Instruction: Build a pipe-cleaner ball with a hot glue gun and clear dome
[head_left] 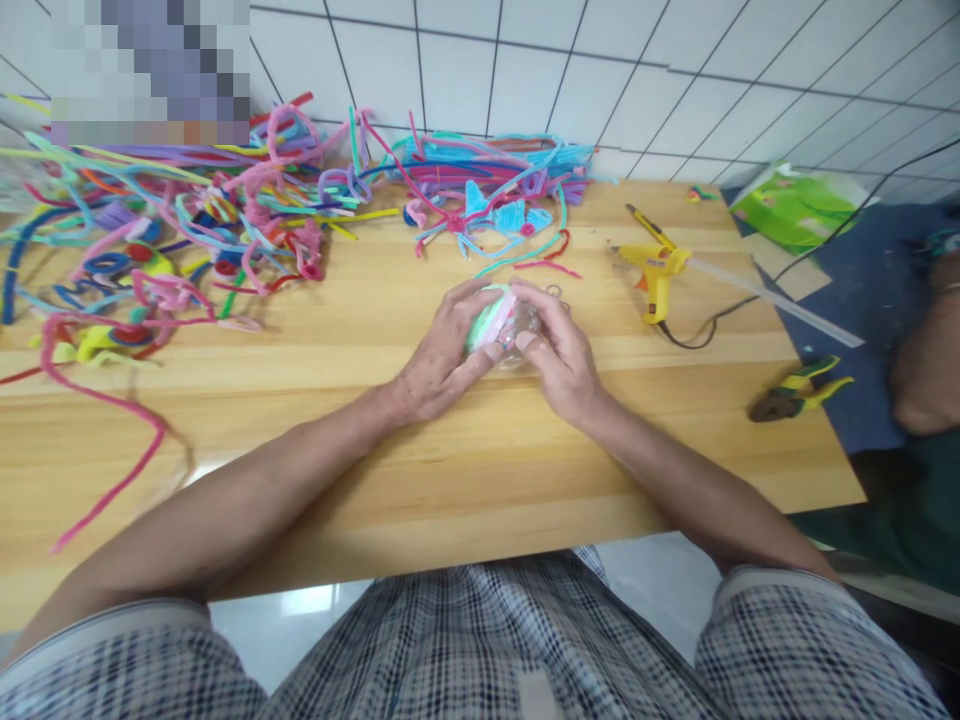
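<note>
In the middle of the table, a small roundish bundle (495,318), green and pale pink on the left and see-through on the right, sits between my two hands. I cannot make out its exact kind. My left hand (451,350) curls around its green side, thumb at the near edge. From the other side my right hand (559,350) grips the clear part, fingers over the top and thumb close to my left thumb. Small dark loops (555,293) show just past my right fingers. Beyond the hands lie a green pipe cleaner (499,265) and a red pipe cleaner (551,268).
Tangled pipe cleaners (172,230) cover the back left; a blue pipe-cleaner figure (502,212) lies centre back. To the right are a yellow glue gun (656,272) with a cord, a cutter knife (649,226), pliers (799,392) and a green bag (799,208). Another person's arm (930,345) shows far right.
</note>
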